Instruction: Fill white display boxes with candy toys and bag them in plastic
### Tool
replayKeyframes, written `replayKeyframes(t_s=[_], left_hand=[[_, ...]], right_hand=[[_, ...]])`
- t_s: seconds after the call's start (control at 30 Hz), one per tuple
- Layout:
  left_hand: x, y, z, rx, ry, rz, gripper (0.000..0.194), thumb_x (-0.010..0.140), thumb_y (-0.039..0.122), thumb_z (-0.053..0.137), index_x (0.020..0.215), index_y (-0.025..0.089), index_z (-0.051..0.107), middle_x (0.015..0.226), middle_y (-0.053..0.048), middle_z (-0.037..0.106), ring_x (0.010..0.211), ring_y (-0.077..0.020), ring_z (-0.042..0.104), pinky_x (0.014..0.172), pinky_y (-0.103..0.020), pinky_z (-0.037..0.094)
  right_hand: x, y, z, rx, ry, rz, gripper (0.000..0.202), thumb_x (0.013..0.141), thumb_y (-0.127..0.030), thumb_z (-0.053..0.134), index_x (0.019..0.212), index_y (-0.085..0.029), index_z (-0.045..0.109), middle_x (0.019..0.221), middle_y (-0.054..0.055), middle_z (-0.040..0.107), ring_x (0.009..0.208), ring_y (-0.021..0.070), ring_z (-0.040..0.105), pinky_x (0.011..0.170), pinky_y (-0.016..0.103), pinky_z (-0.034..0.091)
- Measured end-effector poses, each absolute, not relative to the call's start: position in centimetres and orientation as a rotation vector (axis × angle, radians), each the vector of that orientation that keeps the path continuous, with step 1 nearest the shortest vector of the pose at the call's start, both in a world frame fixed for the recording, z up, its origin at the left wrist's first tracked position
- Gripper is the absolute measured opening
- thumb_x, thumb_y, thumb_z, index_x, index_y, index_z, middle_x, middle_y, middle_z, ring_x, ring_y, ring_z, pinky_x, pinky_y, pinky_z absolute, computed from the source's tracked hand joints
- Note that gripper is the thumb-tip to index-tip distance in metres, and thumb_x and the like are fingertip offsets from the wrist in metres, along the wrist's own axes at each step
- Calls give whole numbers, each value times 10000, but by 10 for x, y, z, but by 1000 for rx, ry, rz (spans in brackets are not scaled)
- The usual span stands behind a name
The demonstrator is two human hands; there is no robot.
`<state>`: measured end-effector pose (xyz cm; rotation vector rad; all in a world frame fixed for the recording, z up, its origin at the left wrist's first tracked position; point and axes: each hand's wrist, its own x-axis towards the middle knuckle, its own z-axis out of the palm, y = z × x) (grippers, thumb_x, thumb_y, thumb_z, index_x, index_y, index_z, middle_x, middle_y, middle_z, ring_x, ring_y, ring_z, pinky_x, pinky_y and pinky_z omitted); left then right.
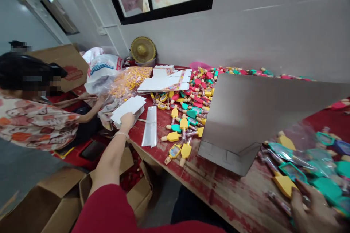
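Here, a bare strip of the table (235,201) runs along its near edge, from centre to lower right, in front of a glossy grey panel (246,116). At centre-left, the left hand (127,121) is clamped on flat white cartons (124,110) by that edge; at lower right, the right hand (314,204) touches a yellow piece (284,185), its grip I cannot tell. The table's red is worn; a grey wall (273,29) stands behind. Clear plastic sleeves (149,128) lie beside the cartons.
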<state>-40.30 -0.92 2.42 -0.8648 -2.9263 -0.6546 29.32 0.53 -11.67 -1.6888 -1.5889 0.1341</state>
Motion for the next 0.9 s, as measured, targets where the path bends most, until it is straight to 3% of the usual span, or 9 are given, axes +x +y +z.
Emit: replayKeyframes(t_s=[0.17,0.3,0.37,0.43,0.5,0.6,0.7,0.8,0.9], left_hand=[[-323,-45,30,-982,-2715,-874,393,1033,321,385,1266,139,644,1228,-182,714,1123,-295,666,967,-409,491],[-180,-98,-10,-1224,-2555,-1849,434,943,556,574,1136,179,667,936,-72,746,807,-212,695,743,-300,550],[-118,-115,-32,-1288,-2653,-2073,466,929,581,588,1163,183,654,1051,-107,751,904,-235,723,817,-338,572],[-76,-121,-44,-1225,-2745,-2022,600,868,593,674,1292,177,593,1268,-168,699,1141,-299,692,983,-424,545],[-52,-115,-45,-1250,-2830,-1927,720,792,604,757,1336,172,570,1327,-192,671,1236,-342,649,1050,-475,509],[-33,-101,-34,-1636,-2885,-2141,604,810,659,714,1154,164,683,1120,-157,751,1062,-313,711,945,-425,560],[-18,-91,-29,-1953,-2978,-2428,620,798,756,663,862,140,703,854,-116,742,799,-241,695,743,-336,560],[-14,-83,-31,-2037,-3180,-2427,660,724,797,704,726,142,622,706,-64,657,645,-168,591,619,-281,474],[-27,-74,-32,-2368,-3248,-2026,662,739,808,673,638,177,498,594,2,516,555,-109,445,535,-253,333]], right_hand=[[209,-8,-73,-1527,-1581,596,410,847,-578,587,1082,-269,718,1096,155,748,1006,372,720,825,530,579],[120,-28,-48,-1205,-1432,1283,631,839,-633,662,1340,-255,606,1305,135,692,1153,313,681,960,495,571],[87,-37,-42,-1090,-1268,1418,706,842,-626,685,1425,-255,535,1404,130,635,1287,297,612,1073,486,518],[71,-42,-41,-1061,-1101,1471,706,849,-618,696,1425,-251,516,1420,125,623,1327,288,583,1111,474,496],[71,-45,-40,-1073,-951,1515,684,818,-620,735,1356,-248,536,1371,122,653,1275,293,618,1076,469,528],[86,-46,-38,-1080,-792,1646,645,714,-623,831,1176,-245,587,1232,116,722,1155,316,681,981,462,582],[107,-45,-38,-1044,-680,1894,625,746,-739,740,1074,-216,648,1084,134,759,1089,341,705,906,463,605],[133,-38,-46,-1050,-782,1946,733,805,-817,607,1172,-185,668,1077,150,754,1097,348,695,898,478,597],[170,-21,-52,-1270,-1130,1444,832,781,-741,699,1395,-199,556,1267,149,687,1225,342,615,1022,518,525]])
